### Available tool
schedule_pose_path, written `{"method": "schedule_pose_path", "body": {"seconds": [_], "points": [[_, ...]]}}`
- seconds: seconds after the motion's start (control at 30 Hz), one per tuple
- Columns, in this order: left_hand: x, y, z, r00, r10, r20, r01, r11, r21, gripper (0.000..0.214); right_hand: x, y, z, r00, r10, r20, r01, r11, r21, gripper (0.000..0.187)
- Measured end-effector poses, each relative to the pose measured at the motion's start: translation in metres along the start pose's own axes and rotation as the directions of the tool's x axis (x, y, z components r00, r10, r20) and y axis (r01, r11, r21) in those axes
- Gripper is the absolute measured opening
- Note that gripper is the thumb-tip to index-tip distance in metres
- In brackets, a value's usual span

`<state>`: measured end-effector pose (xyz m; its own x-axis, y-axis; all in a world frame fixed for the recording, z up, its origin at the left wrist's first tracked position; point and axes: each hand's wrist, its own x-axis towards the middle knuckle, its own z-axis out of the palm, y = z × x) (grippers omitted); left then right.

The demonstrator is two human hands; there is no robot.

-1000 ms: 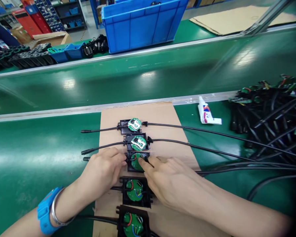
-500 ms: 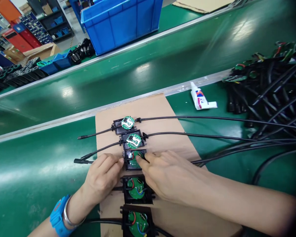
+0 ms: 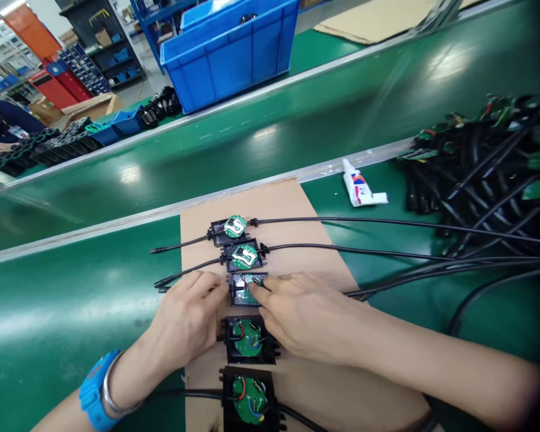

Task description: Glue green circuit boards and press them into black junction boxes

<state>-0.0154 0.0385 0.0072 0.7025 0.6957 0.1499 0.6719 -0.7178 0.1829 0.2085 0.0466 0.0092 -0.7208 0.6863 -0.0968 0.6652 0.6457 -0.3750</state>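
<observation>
Head view showed your left hand (image 3: 186,315) and right hand (image 3: 308,312) apart at the middle case (image 3: 236,294), grips unclear, nearer boards (image 3: 248,339) seemingly seated, farther boards (image 3: 245,256) apparently pending.

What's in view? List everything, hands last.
Housings: five, black, on cardboard
Circuit boards: five, green, on housings
Cables: several, black, both sides
Cardboard: one, brown, on bench
Bench: one, green, underneath
Tube: one, white, right
Cable heap: one, mostly black, right
Crates: two, blue, beyond
Trays: two, blue, beyond
Shelves: several, varied, background
Co-worker: one, dark sleeve, left
Watch: one, blue, left wrist
Bangle: one, silver, left wrist
Left hand: one, bare, beside middle housing
Right hand: one, bare, at middle board
</observation>
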Motion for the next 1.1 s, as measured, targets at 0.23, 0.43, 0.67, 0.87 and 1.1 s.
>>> {"method": "schedule_pose_path", "body": {"seconds": [0.23, 0.43, 0.67, 0.87, 1.1], "points": [[0.007, 0.005, 0.014, 0.988, 0.149, 0.043, -0.139, 0.974, -0.179, 0.028, -0.017, 0.007, -0.013, 0.99, 0.123, 0.064, -0.127, 0.99, 0.059, 0.018], [0.006, 0.008, 0.019, 0.994, 0.11, 0.023, -0.102, 0.968, -0.23, 0.032, -0.022, 0.003, 0.007, 0.994, 0.105, 0.0, -0.105, 0.993, -0.048, 0.015], [0.006, 0.013, 0.022, 0.998, 0.059, -0.009, -0.059, 0.974, -0.219, 0.036, -0.006, 0.006, -0.003, 0.939, 0.301, 0.168, -0.338, 0.9, 0.276, 0.033], [0.008, 0.013, 0.02, 0.999, 0.043, 0.02, -0.038, 0.982, -0.186, 0.045, 0.003, 0.012, -0.015, 0.943, 0.241, 0.23, -0.263, 0.962, 0.07, 0.029], [0.014, 0.016, 0.024, 0.989, 0.066, 0.13, -0.05, 0.992, -0.118, 0.053, 0.018, 0.013, -0.014, 0.924, 0.044, 0.381, 0.01, 0.99, -0.138, 0.019]]}}
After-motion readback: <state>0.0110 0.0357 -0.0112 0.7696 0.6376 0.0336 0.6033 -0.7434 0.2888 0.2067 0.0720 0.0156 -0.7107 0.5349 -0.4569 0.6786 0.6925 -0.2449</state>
